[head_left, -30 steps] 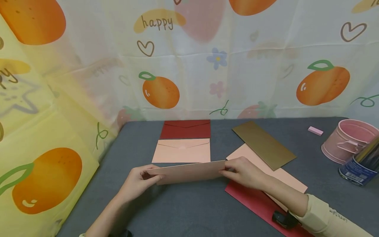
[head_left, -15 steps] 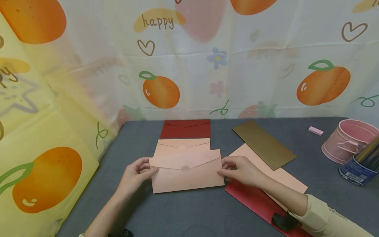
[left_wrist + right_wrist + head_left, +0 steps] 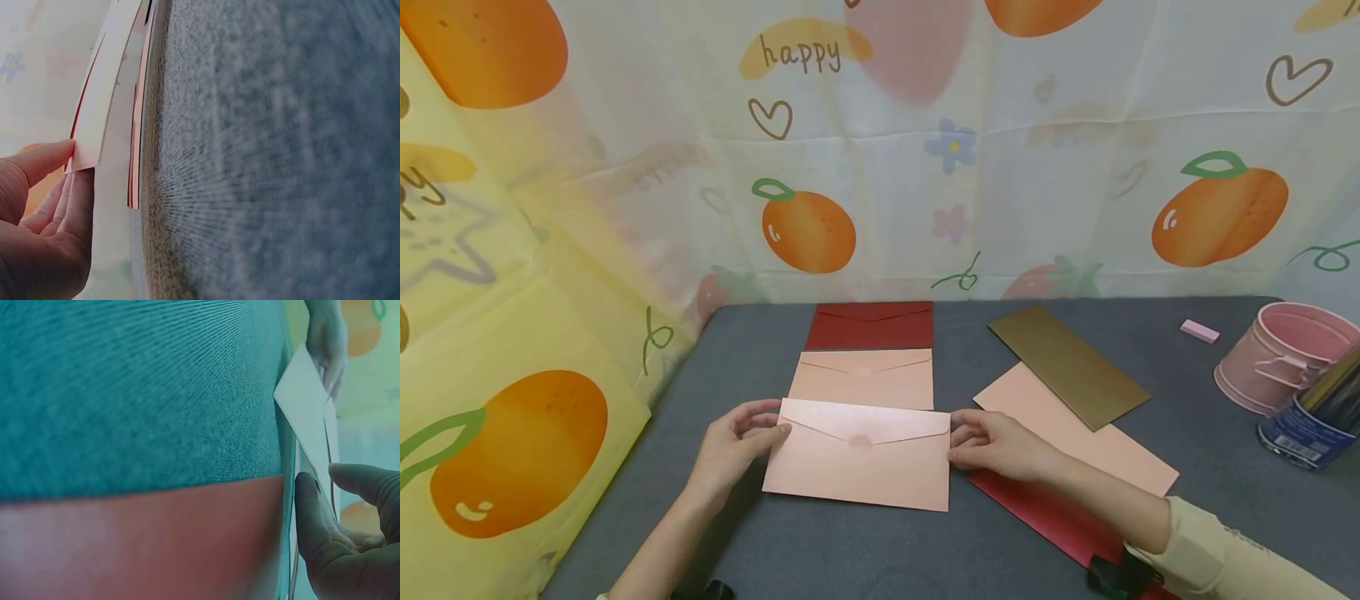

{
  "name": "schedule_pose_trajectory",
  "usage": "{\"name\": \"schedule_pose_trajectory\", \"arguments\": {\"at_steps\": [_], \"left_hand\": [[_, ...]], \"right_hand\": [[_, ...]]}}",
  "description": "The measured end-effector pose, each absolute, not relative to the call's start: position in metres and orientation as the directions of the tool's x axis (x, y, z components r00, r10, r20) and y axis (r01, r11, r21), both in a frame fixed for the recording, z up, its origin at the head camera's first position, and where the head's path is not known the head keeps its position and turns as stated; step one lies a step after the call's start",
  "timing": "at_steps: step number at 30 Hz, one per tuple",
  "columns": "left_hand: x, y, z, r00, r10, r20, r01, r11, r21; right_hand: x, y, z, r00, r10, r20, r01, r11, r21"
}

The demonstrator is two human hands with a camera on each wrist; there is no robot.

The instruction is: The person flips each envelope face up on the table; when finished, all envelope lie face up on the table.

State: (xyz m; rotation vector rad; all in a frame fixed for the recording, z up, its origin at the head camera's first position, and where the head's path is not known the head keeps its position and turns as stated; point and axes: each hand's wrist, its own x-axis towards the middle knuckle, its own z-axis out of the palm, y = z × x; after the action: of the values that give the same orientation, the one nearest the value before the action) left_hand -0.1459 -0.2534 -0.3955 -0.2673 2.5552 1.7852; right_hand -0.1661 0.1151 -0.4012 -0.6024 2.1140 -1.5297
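Note:
A pink envelope with its flap side up is held just above the grey table, in front of me. My left hand pinches its left edge; in the left wrist view the thumb lies on the envelope's corner. My right hand pinches its right edge, fingers and thumb on either side of the envelope in the right wrist view. Behind it lie a second pink envelope and a dark red envelope.
To the right lie a gold card, a pink card and a red card under my right forearm. A pink bucket, a blue can and a small pink eraser sit at the far right. A fruit-print curtain backs the table.
The pink envelope was edge-on a second ago; both hands have turned it flap side up and lowered it toward me, close to the table.

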Motion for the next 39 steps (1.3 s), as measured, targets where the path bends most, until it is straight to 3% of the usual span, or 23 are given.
{"name": "schedule_pose_trajectory", "arguments": {"at_steps": [7, 13, 31, 39], "left_hand": [[-0.146, -0.256, -0.395, -0.980, -0.152, -0.129, -0.183, 0.426, 0.886], [-0.144, -0.258, -0.394, -0.980, -0.147, -0.136, -0.186, 0.418, 0.889], [-0.143, -0.268, -0.398, -0.989, -0.060, -0.135, -0.147, 0.490, 0.859], [-0.143, -0.270, -0.402, -0.989, -0.071, -0.129, -0.147, 0.549, 0.823]], "right_hand": [[-0.168, 0.109, -0.402, -0.816, -0.564, -0.128, -0.011, 0.236, -0.972], [-0.172, 0.103, -0.402, -0.838, -0.529, -0.134, 0.010, 0.231, -0.973], [-0.181, 0.089, -0.404, -0.878, -0.461, -0.125, -0.088, 0.413, -0.906], [-0.183, 0.084, -0.406, -0.877, -0.476, -0.064, -0.163, 0.422, -0.892]]}}
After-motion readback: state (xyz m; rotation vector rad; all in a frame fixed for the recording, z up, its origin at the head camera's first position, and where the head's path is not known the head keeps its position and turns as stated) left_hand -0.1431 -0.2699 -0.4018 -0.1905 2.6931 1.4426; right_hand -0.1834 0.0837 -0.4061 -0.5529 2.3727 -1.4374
